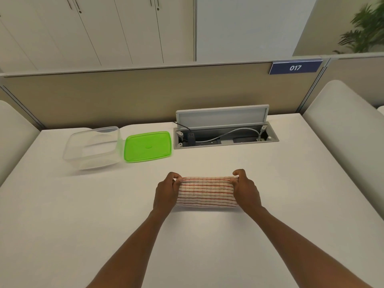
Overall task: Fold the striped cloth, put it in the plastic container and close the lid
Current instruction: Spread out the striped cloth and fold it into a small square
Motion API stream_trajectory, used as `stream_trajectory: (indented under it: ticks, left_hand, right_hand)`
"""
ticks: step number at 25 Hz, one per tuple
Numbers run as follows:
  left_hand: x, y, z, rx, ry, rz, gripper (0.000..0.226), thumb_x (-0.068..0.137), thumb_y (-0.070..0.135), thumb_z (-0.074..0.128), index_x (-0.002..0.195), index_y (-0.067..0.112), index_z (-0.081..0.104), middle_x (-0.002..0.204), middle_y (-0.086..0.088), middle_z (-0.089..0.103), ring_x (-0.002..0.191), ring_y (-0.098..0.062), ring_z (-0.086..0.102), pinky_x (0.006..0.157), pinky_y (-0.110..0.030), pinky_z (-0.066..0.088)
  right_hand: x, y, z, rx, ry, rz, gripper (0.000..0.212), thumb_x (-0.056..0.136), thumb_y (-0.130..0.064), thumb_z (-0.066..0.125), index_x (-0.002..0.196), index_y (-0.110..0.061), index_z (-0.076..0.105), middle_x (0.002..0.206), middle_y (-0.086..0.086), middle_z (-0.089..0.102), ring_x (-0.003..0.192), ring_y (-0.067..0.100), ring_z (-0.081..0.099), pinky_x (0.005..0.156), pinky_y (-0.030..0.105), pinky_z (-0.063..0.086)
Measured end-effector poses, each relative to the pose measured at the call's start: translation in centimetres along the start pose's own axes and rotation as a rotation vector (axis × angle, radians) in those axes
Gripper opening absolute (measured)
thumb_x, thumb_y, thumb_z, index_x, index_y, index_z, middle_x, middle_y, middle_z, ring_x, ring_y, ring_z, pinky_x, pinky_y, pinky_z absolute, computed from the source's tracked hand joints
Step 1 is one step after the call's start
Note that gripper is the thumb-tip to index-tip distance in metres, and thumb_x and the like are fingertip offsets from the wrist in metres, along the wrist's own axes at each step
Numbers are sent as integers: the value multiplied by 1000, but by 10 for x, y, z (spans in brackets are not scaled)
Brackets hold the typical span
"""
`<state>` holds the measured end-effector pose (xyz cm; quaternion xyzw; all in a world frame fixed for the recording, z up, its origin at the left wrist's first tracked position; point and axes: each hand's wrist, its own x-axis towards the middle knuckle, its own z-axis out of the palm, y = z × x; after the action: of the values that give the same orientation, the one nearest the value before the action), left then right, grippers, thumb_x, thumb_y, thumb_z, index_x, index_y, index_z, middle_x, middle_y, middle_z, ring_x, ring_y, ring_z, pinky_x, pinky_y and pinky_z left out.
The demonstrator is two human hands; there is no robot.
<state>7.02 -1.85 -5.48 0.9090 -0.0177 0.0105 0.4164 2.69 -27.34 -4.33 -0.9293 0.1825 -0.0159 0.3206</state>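
Note:
A white cloth with red stripes point(205, 192) lies folded into a narrow band on the white table, in the middle. My left hand point(166, 192) pinches its far left corner, and my right hand point(246, 191) pinches its far right corner. The clear plastic container point(71, 147) stands open and empty at the far left of the table. Its green lid point(147, 146) lies flat on the table just right of the container.
An open cable box point(226, 135) with a raised grey flap, a plug and cables is set into the table point(270, 225) at the back right. A beige partition point(145, 94) runs along the far edge. White rounded chair backs stand on both sides.

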Motion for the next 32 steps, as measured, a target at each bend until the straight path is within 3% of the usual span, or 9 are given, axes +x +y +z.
stream_trajectory:
  ticks: [4, 11, 17, 19, 21, 23, 27, 29, 32]
  left_hand:
    - [15, -3, 13, 59, 16, -41, 14, 98, 34, 46, 94, 28, 57, 68, 6, 62, 68, -20, 60, 62, -29, 36]
    - [21, -9, 27, 211, 26, -176, 18, 98, 39, 41, 98, 28, 55, 88, -3, 71, 81, -29, 66, 67, -31, 41]
    - [20, -14, 31, 323, 8, -230, 24, 98, 44, 39, 99, 26, 54, 90, -5, 71, 81, -30, 65, 71, -36, 47]
    - [19, -10, 32, 277, 84, -261, 24, 99, 41, 39, 103, 23, 54, 96, -6, 70, 88, -32, 64, 75, -38, 47]
    - [19, -2, 34, 258, 233, -212, 25, 99, 34, 41, 111, 19, 55, 105, -8, 65, 97, -32, 61, 81, -42, 46]
    - [18, 7, 37, 310, 274, -37, 27, 98, 28, 42, 118, 17, 56, 111, -8, 61, 102, -30, 56, 86, -44, 44]
    - [10, 20, 55, 393, 2, 260, 40, 99, 25, 37, 137, 17, 49, 143, -9, 49, 134, -29, 42, 112, -45, 31]
    - [2, 17, 67, 497, -158, 264, 49, 102, 30, 32, 149, 17, 33, 160, -9, 23, 149, -30, 16, 120, -49, 11]
    - [-4, 4, 75, 607, -261, 216, 61, 102, 38, 29, 155, 17, 9, 163, -6, -6, 151, -29, -7, 119, -48, -6]
  right_hand:
    - [15, -2, 4, -71, -1, 18, 21, 98, -28, 41, 119, -23, 42, 105, 5, 67, 79, 22, 59, 70, 33, 45]
    - [32, -1, 17, -102, 26, 46, 23, 95, -29, 50, 117, -21, 49, 109, 0, 67, 87, 20, 64, 74, 32, 46]
    - [36, 8, 27, -107, 29, 64, 21, 95, -33, 50, 112, -20, 50, 112, -2, 64, 84, 13, 58, 76, 32, 46]
    - [37, 8, 23, -83, 12, 66, 25, 95, -36, 50, 114, -20, 51, 113, -2, 64, 88, 15, 60, 76, 32, 45]
    - [39, 4, 18, -78, 38, 42, 29, 94, -41, 50, 115, -20, 51, 115, -2, 63, 96, 17, 61, 81, 36, 50]
    - [38, -4, 14, -145, 79, -46, 32, 95, -41, 49, 117, -19, 53, 119, 0, 61, 103, 19, 59, 87, 38, 51]
    - [21, -28, 25, -177, 35, -308, 36, 96, -32, 48, 127, -14, 52, 128, 4, 58, 114, 23, 55, 99, 38, 44]
    - [10, -34, 42, -222, -51, -439, 42, 97, -27, 47, 134, -9, 49, 137, 9, 54, 126, 27, 49, 109, 39, 35]
    - [3, -26, 64, -369, -181, -493, 53, 100, -32, 33, 147, -9, 33, 154, 12, 34, 144, 28, 26, 119, 40, 14]
